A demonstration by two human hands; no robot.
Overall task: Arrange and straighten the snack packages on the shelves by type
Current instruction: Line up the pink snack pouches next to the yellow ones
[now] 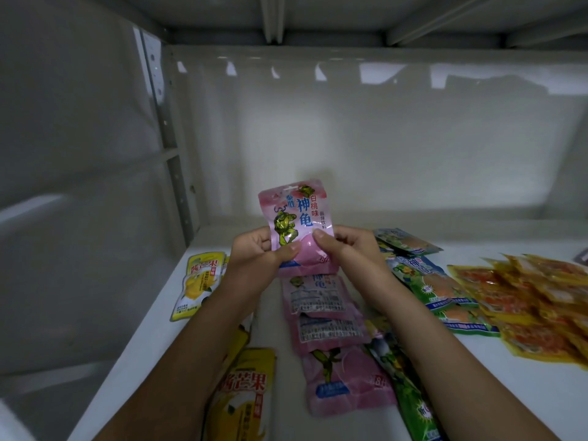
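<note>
White shelf [413, 265]: pink packets [321, 313] mid-row, yellow ones [199, 284] near left edge. Your left hand [257, 253] and right hand [346, 249] pinch one pink packet [296, 218] upright.

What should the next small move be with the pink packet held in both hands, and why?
Probably lay the pink packet face up at the far end of the pink row on the shelf. The left hand and right hand pinch its lower corners, upright, right above that row, whose far end has bare shelf beyond it. The yellow packets and the green packets lie to either side.
</note>
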